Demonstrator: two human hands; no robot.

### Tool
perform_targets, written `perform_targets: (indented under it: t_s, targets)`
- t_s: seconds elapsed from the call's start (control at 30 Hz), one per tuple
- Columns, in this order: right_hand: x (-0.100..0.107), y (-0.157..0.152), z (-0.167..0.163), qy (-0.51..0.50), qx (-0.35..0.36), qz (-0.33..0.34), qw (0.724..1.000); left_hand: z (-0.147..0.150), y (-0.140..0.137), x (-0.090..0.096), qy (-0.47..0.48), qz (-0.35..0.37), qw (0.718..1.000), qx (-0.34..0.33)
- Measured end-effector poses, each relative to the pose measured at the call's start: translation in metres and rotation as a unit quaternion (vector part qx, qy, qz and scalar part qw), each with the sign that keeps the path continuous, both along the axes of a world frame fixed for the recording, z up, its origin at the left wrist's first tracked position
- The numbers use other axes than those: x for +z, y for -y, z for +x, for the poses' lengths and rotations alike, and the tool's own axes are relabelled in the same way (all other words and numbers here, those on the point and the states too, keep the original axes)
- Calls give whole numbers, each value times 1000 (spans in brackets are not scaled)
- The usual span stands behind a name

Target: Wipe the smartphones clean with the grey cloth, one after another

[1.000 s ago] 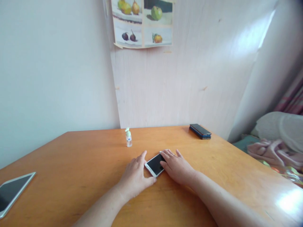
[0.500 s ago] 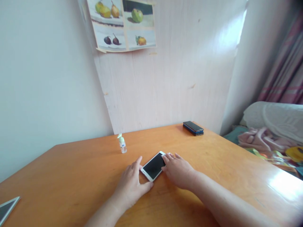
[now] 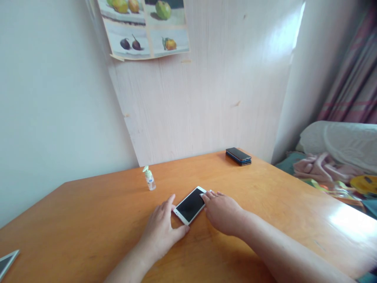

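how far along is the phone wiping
In hand: the left hand braces the white phone flat on the table; the right hand presses something white at its far edge. Done and left: cannot tell; the stacked phones lie untouched.

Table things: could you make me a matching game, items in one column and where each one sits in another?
Things:
1. white phone
2. small pump bottle
3. stack of dark phones
4. tablet

Places:
A. far right corner of the table, by the wall
B. flat between the left hand and right hand
C. near left edge, partly cut off by the picture
D. upright, beyond the left hand

Pairs: 1-B, 2-D, 3-A, 4-C
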State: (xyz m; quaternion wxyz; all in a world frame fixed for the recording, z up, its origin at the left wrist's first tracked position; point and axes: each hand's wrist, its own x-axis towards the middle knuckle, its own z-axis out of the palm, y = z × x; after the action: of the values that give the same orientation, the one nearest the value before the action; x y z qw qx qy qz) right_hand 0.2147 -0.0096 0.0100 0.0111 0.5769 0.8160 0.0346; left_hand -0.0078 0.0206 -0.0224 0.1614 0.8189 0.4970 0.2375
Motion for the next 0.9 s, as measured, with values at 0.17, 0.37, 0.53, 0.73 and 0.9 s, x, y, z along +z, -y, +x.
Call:
perform_targets:
  t_s: [0.17,0.37,0.53,0.73,0.9]
  targets:
    - [4,29,-28,-42,148,-9,988,-2,-2,-5,8,5,1000,-3]
    - [6,17,-11,-40,96,-9,995,0,0,0,2,-13,1000,2]
    - [3,4,-2,-45,23,4,999,0,1,0,7,-13,1000,4]
    - [8,28,-27,-118,192,-22,974,0,0,-4,19,-5,1000,-2]
    - [1,-1,0,-77,54,-5,996,0,2,-1,3,-13,1000,6]
